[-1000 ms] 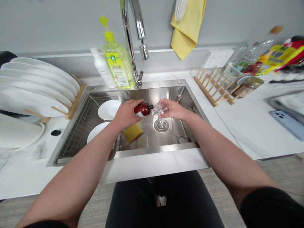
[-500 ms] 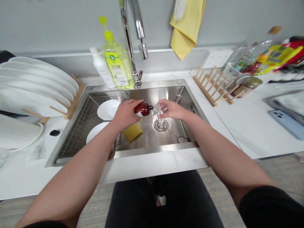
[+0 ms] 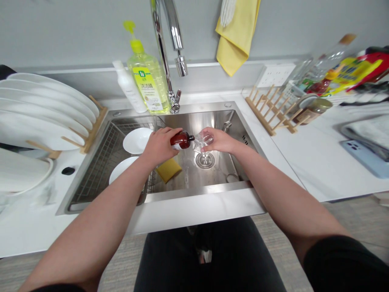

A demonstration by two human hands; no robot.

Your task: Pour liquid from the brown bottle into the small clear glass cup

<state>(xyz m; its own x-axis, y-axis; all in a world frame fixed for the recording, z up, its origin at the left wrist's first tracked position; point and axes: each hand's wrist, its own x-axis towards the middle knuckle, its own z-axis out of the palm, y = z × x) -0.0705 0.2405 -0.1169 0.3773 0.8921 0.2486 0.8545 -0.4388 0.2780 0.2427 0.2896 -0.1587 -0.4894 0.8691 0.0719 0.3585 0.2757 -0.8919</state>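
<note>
Over the sink [image 3: 194, 176], my left hand [image 3: 160, 145] is wrapped round a brown bottle [image 3: 181, 140] that lies nearly on its side. Its dark neck points right, at a small clear glass [image 3: 199, 142] gripped by the fingers of my right hand [image 3: 217, 140]. Bottle mouth and glass are very close; whether they touch I cannot tell, and no liquid shows between them. Below the right hand is the drain [image 3: 205, 160]. On the sink floor, under my left hand, lies a yellow sponge cloth [image 3: 169, 170].
White bowls [image 3: 136, 140] sit in a wire basket [image 3: 100, 156] at the sink's left. Behind stand a faucet [image 3: 174, 103], a yellow-green soap bottle [image 3: 148, 87] and a white bottle [image 3: 130, 90]. Plates [image 3: 45, 117] fill the left rack; a wooden rack [image 3: 273, 115] and phone [image 3: 364, 156] are right.
The view has shifted very slightly. Both hands keep their hold, with the bottle and the glass in nearly the same position to each other.
</note>
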